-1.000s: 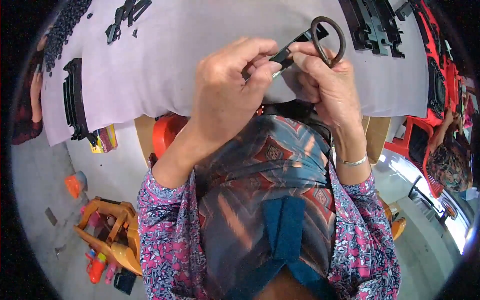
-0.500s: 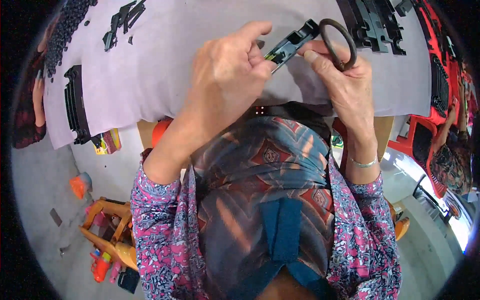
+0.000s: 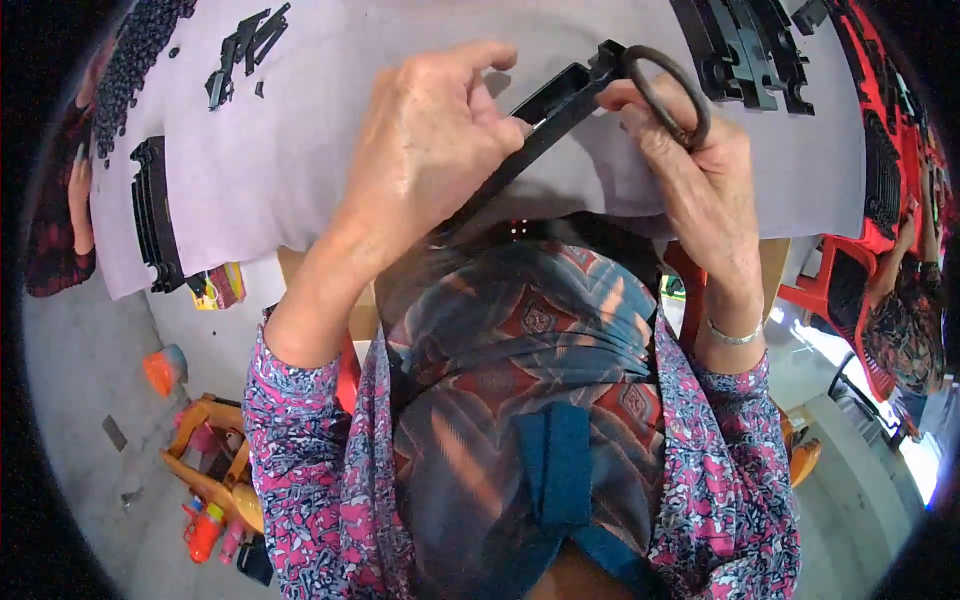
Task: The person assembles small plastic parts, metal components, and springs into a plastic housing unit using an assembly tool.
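Note:
A long black plastic channel-like part [image 3: 560, 118] slants from upper right to lower left in front of me, above the cloth-covered table. My left hand [image 3: 430, 150] pinches its side between thumb and fingers, the index finger raised. At the part's far right end is my right hand [image 3: 690, 165], closed round a tool with a large dark ring handle [image 3: 640, 75]. The ring stands out above my knuckles. My fingers hide the rest of this tool, so its kind does not show. The right fingertips are close to the part's end; whether they touch it I cannot tell.
Small black pieces are heaped [image 3: 140, 60] at the far left, near loose black strips [image 3: 245, 55]. Stacked black parts lie at the left edge [image 3: 155, 210] and far right [image 3: 745, 55]. Red chairs [image 3: 825, 275] stand right; a wooden child's seat [image 3: 215, 450] stands lower left. Other people sit at both sides.
The black part has turned, and more of its long side now shows. My left hand has shifted slightly left; my right hand still holds the ring-handled tool, its ring a little further left.

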`<control>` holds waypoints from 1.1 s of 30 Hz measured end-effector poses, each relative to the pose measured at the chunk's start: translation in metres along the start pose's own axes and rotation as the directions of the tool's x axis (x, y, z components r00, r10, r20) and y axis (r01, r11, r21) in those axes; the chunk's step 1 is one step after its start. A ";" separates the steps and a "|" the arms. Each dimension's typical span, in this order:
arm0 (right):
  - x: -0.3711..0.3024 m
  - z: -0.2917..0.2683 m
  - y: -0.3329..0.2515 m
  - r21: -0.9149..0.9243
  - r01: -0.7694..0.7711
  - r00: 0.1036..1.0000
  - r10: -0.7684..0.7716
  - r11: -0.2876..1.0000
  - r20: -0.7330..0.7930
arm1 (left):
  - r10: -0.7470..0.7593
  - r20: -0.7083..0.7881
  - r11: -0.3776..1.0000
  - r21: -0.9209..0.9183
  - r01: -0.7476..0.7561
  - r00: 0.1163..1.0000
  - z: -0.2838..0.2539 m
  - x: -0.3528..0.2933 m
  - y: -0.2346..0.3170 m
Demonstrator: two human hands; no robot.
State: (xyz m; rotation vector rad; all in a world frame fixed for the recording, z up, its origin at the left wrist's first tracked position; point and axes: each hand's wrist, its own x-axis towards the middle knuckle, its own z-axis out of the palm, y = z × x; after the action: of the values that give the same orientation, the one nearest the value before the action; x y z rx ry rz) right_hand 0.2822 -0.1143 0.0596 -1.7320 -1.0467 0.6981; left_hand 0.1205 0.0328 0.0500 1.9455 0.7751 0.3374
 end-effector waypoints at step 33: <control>-0.005 0.021 -0.020 -0.287 0.392 0.915 -0.403 0.874 0.021 | 0.016 -0.016 0.838 -0.546 -0.022 1.000 0.010 -0.026 0.005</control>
State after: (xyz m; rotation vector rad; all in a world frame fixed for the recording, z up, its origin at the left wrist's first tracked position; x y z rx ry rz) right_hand 0.2563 -0.1060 0.0703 -1.6819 -1.4791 0.2554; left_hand 0.1077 0.0073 0.0521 1.4084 0.5821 0.5205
